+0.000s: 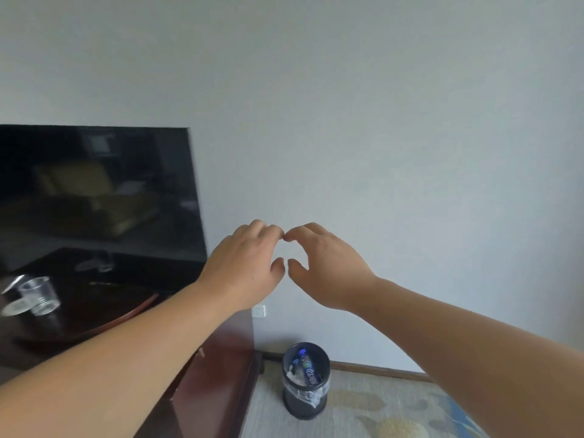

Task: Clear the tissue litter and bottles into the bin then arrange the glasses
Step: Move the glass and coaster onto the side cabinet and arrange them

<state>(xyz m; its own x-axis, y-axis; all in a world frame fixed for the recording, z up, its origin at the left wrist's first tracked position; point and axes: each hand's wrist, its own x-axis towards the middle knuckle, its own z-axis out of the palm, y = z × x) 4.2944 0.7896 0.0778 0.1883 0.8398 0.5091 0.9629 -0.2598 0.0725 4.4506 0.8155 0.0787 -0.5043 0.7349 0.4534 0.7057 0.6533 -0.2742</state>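
Note:
My left hand (249,263) and my right hand (322,263) are raised side by side in front of the wall, fingertips nearly touching, fingers loosely curled, holding nothing. Below them on the floor stands a dark round bin (305,379) with a clear liner; a blue-labelled bottle (308,368) and white tissue (292,374) lie inside it. At the far left a clear glass (39,295) stands on a dark round tray (94,324), with a round lid or coaster (15,308) beside it.
A black TV screen (94,191) stands on the dark wooden cabinet (218,374) at the left. A wall socket (259,311) sits by the cabinet's corner. Patterned carpet (379,412) covers the floor to the right of the bin.

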